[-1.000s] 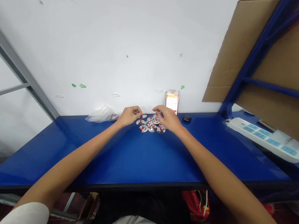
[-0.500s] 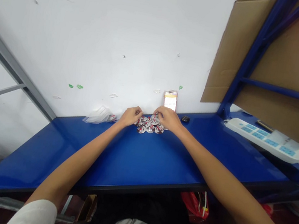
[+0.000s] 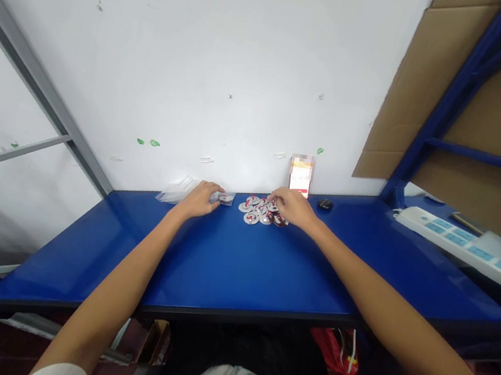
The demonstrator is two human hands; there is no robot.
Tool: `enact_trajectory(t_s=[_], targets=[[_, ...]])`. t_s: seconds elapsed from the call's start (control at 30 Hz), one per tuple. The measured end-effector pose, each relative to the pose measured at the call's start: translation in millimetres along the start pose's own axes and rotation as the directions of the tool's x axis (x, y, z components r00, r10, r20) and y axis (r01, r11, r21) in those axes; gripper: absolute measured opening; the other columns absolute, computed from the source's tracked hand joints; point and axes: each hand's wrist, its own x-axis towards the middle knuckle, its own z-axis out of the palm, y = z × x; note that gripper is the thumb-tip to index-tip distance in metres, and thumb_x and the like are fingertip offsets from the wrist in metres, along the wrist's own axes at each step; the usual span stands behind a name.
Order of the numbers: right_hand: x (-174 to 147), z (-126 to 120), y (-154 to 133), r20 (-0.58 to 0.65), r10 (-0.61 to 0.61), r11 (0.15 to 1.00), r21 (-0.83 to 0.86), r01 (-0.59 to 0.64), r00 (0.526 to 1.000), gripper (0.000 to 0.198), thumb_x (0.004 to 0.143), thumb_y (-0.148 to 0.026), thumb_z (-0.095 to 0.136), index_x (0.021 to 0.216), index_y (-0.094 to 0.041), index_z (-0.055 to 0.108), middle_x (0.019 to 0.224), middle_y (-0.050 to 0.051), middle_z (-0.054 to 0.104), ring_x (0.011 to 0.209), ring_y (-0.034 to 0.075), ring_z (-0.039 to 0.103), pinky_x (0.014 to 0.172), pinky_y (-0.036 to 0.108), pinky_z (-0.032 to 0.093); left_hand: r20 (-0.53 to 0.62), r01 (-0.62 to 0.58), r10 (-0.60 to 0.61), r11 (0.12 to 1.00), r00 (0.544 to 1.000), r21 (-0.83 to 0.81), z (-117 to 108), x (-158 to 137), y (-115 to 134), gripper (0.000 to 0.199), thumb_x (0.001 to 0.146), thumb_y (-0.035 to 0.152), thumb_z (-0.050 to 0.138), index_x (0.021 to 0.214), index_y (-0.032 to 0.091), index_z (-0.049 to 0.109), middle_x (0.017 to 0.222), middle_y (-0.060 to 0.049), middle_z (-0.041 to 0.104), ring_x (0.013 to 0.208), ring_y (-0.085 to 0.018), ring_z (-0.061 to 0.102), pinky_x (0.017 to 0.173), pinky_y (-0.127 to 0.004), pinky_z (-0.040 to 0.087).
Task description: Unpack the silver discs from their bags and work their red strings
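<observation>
Several shiny round metal discs with red marks or cords [image 3: 252, 218] lie in a loose pile near the wall. My right hand [image 3: 294, 206] is at the pile's right side, fingers bent down and pinching at one disc; its fingertips are partly hidden. To the left of the pile, my left hand [image 3: 202, 198] has its fingers curled on a small clear plastic bag [image 3: 228, 198] with something inside. Behind and left of that hand lies a stack of clear plastic bags [image 3: 175, 190].
A phone with a lit screen [image 3: 300, 183] leans on the white wall [image 3: 253, 53]. Right of it sits a small black object [image 3: 325, 204]. A white power strip [image 3: 466, 246] lies on the right. A red bag [image 3: 338, 354] hangs below the blue table [image 3: 240, 275].
My left hand has left the disc pile and moved left to the small plastic bag. My right hand stays at the pile. The view has shifted slightly left.
</observation>
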Motion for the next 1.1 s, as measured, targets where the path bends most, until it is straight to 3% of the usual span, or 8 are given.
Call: enact_trajectory(t_s=[0.1,0.27,0.47,0.6,0.73,0.87,0.97,1.1], targets=[[-0.7,3.3,-4.1,0.009,0.001,1.0,0.019,-0.001,1.0,0.035,0.096,-0.005,0.05,0.102,-0.022,0.081,0.108,0.005,0.081,0.095,0.022,0.073,0.082,0.031,0.052,0.07,-0.04,0.036,0.998,0.997,0.055,12.6,2.6,0.2,0.035,0.088,0.024,0.066,0.121,0.021,0.077,0.131,-0.016,0.073,0.128,-0.037,0.06,0.113,-0.051,0.043],[-1.4,5.3,-12.6,-0.005,-0.005,0.999,0.048,0.005,1.0,0.032,0.095,-0.007,0.053,0.1,-0.023,0.081,0.108,0.004,0.082,0.095,0.022,0.074,0.084,0.032,0.053,-0.055,0.045,-0.041,0.996,0.998,0.072,25.3,9.3,5.6,0.026,0.103,0.029,0.053,0.107,0.022,0.078,0.121,-0.017,0.075,0.123,-0.035,0.062,0.11,-0.05,0.042],[-2.4,11.4,-26.2,-0.049,-0.012,0.993,0.118,0.018,0.999,0.027,0.097,-0.011,0.057,0.109,-0.023,0.078,0.109,0.006,0.082,0.097,0.024,0.075,0.088,0.036,0.056,-0.299,0.191,-0.303,0.917,0.905,-0.351,25.4,11.4,17.0,0.031,0.106,0.044,0.052,0.1,0.022,0.073,0.094,-0.01,0.076,0.096,-0.028,0.072,0.089,-0.038,0.055],[-2.6,19.4,-35.6,-0.048,0.004,0.965,0.261,0.009,0.999,0.029,0.096,-0.012,0.059,0.12,-0.022,0.072,0.111,0.007,0.082,0.096,0.022,0.076,0.089,0.035,0.059,-0.093,0.253,-0.515,0.56,0.852,-0.789,29.8,13.0,34.8,0.032,0.102,0.051,0.059,0.097,0.02,0.065,0.089,-0.004,0.072,0.079,-0.021,0.075,0.067,-0.03,0.059],[-2.6,29.9,-41.7,-0.03,0.082,0.907,0.417,-0.062,0.996,0.028,0.097,-0.016,0.062,0.125,-0.021,0.066,0.111,0.007,0.08,0.089,0.018,0.076,0.083,0.032,0.061,0.176,0.347,-0.57,0.205,0.802,-0.915,31.8,15.4,51.5,0.028,0.1,0.044,0.066,0.098,0.017,0.06,0.099,-0.008,0.075,0.075,-0.018,0.078,0.065,-0.029,0.063],[-0.9,36.0,-42.6,0.021,0.283,0.746,0.624,-0.234,0.959,0.039,0.101,-0.042,0.067,0.134,-0.022,0.059,0.114,0.009,0.077,0.075,0.017,0.077,0.06,0.027,0.06,0.284,0.374,-0.43,0.138,0.857,-0.917,23.4,13.1,65.3,0.032,0.098,0.047,0.07,0.104,0.016,0.063,0.106,-0.014,0.077,0.073,-0.019,0.078,0.056,-0.025,0.061],[1.2,34.4,-40.9,0.216,0.318,0.556,0.746,-0.367,0.923,0.044,0.098,-0.058,0.068,0.121,-0.02,0.068,0.101,0.008,0.078,0.064,0.018,0.075,0.047,0.026,0.055,0.355,0.407,-0.27,0.172,0.895,-0.897,18.4,11.1,78.7,0.04,0.096,0.053,0.073,0.11,0.016,0.067,0.108,-0.015,0.078,0.066,-0.019,0.077,0.046,-0.023,0.056],[3.0,24.1,-39.0,0.228,0.288,0.545,0.759,-0.355,0.93,0.038,0.091,-0.056,0.077,0.095,-0.018,0.079,0.085,0.005,0.079,0.052,0.017,0.069,0.042,0.027,0.053,0.399,0.423,-0.197,0.095,0.895,-0.901,23.8,10.1,95.6,0.049,0.097,0.061,0.067,0.115,0.015,0.07,0.116,-0.02,0.078,0.081,-0.025,0.08,0.047,-0.024,0.057]])
